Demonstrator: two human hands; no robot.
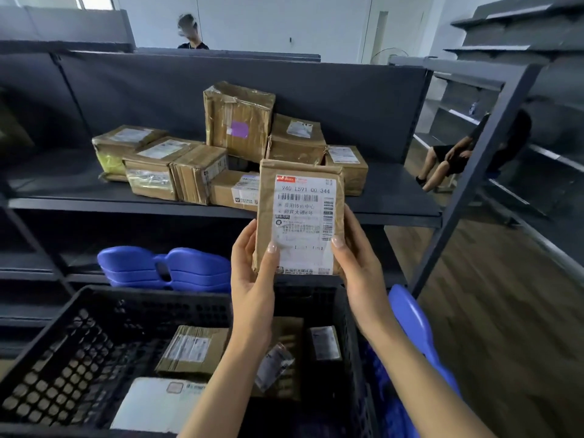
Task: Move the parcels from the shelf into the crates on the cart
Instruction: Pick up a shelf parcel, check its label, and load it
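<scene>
Parcel (300, 218) position: upright, clear of the shelf (63, 188), raised in front of its front edge and above the far wall of the black crate (79, 311). I grip it with both hands. My left hand (249, 279) takes the left long edge and my right hand (360, 267) the right long edge. Each thumb lies on the lower half of the front face, with the fingers curled behind.

Handling, as I judge it: this is a flat, book-shaped carton wrapped in brown tape. It looks stiff enough to keep its shape and light enough for a thumb-and-finger hold. The tape has a slight sheen, so the faces may be slippery. Hold it by the two long edges, not by the flat faces alone. I see no fragility marking either way.

Writing: a white shipping label (303, 197) covers most of the front face. A red strip heads it; its text is too small to read. Below, large characters read "940", then a group ending "591", then "00 344". The first character of the second group is unclear. Barcodes run beneath these and down the right side. Two lines of Chinese characters follow; I cannot transcribe them reliably.

Other parcels (240, 121) lie stacked on the shelf. The crate already contains several labelled parcels (192, 349).
</scene>
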